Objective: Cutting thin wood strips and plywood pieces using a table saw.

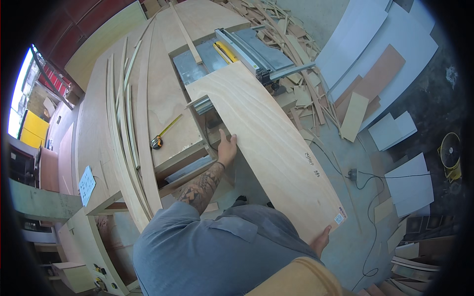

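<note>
A long, pale plywood panel [266, 128] with a cut-out at its far left corner slants from the table saw [247, 47] toward my body. Its far end lies over the grey saw top, close to a yellow piece [225, 52] beside the metal fence. My left hand [227, 148] grips the panel's left edge, thumb and fingers visible, just past the workbench corner. At the near right end my right hand [321, 240] is closed on the panel edge, its fingers partly hidden. Handwriting and a small label mark the panel's near half.
On the wooden workbench [163, 98] lie long thin strips [122, 98] and a tape measure [156, 142] with its yellow blade out. Wood offcuts [296, 44] pile behind the saw. White sheets [368, 44] lean at right. A cable [373, 217] crosses the floor; a fan [450, 150] stands far right.
</note>
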Motion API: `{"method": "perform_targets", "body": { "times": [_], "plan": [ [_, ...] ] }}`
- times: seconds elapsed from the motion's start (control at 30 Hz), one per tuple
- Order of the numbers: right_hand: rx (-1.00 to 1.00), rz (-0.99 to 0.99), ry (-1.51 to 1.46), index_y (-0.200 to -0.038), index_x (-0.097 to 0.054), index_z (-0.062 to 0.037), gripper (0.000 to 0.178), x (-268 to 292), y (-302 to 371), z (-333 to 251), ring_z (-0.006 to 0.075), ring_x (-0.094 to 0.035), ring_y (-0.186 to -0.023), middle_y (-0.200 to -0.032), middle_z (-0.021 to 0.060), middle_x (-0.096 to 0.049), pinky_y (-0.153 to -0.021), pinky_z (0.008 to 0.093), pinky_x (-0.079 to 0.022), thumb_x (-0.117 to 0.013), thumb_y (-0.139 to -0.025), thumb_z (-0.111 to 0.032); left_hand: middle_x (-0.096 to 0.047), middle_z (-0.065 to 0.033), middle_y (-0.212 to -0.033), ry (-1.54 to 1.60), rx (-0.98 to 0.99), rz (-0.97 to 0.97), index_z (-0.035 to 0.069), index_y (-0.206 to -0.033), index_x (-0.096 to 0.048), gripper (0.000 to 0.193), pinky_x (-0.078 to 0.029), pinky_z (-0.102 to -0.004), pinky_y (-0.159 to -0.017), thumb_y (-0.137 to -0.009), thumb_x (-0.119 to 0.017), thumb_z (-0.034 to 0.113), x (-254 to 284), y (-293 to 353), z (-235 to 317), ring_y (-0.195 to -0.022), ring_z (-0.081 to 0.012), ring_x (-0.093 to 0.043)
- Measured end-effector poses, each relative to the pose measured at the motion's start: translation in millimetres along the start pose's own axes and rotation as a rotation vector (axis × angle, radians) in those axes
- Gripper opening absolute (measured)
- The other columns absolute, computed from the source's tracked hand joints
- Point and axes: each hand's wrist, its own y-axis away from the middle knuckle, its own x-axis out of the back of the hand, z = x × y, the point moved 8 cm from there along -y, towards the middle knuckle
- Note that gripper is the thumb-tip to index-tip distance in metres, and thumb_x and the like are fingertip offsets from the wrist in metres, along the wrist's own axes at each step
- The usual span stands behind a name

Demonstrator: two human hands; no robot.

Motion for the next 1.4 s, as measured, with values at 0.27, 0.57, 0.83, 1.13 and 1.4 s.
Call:
{"method": "perform_targets", "body": {
  "times": [0.27,0.57,0.83,1.13,1.4],
  "plan": [
    [-0.046,0.000,-0.028,-0.144,-0.049,0.0080,0.078,-17,10,15,0.0357,-0.064,-0.121,-0.137,0.0230,-0.061,-0.099,0.0502,-0.054,-0.060,-0.104,-0.058,-0.063,-0.0399,-0.128,-0.037,-0.044,-0.093,-0.009,-0.162,-0.021,0.077,-0.049,-0.0506,-0.105,-0.107,-0.051,0.035,1,-42,9,-0.120,-0.0502,-0.064],
    [-0.010,-0.016,-0.023,-0.144,-0.048,0.0089,0.079,-50,10,15,0.0350,-0.065,-0.120,-0.137,0.0225,-0.062,-0.099,0.0484,-0.055,-0.058,-0.105,-0.059,-0.066,-0.0397,-0.121,-0.091,-0.009,-0.100,-0.009,-0.162,-0.021,0.077,-0.051,-0.0526,-0.100,-0.106,-0.051,0.034,7,-81,12,-0.114,-0.0514,-0.066],
    [-0.040,-0.045,-0.003,-0.148,-0.046,0.0072,0.079,-74,15,17,0.0346,-0.064,-0.124,-0.140,0.0219,-0.061,-0.103,0.0478,-0.053,-0.056,-0.106,-0.059,-0.068,-0.0381,-0.119,-0.158,0.022,-0.115,-0.010,-0.161,-0.021,0.078,-0.052,-0.0525,-0.100,-0.105,-0.052,0.034,14,-109,9,-0.113,-0.0500,-0.068],
    [-0.082,-0.088,-0.006,-0.150,-0.043,0.0069,0.080,-103,16,18,0.0346,-0.063,-0.126,-0.144,0.0221,-0.058,-0.105,0.0474,-0.053,-0.056,-0.106,-0.059,-0.067,-0.0395,-0.120,-0.159,0.023,-0.096,-0.017,-0.156,-0.028,0.078,-0.053,-0.0514,-0.098,-0.103,-0.055,0.033,24,-136,15,-0.113,-0.0502,-0.068],
    [-0.138,-0.088,0.016,-0.150,-0.043,0.0069,0.078,-143,18,24,0.0350,-0.064,-0.125,-0.142,0.0221,-0.060,-0.102,0.0482,-0.055,-0.051,-0.108,-0.058,-0.066,-0.0384,-0.125,-0.201,0.067,-0.108,-0.010,-0.160,-0.025,0.077,-0.050,-0.0510,-0.104,-0.104,-0.055,0.034,31,-176,10,-0.119,-0.0494,-0.065]
  ]
}}
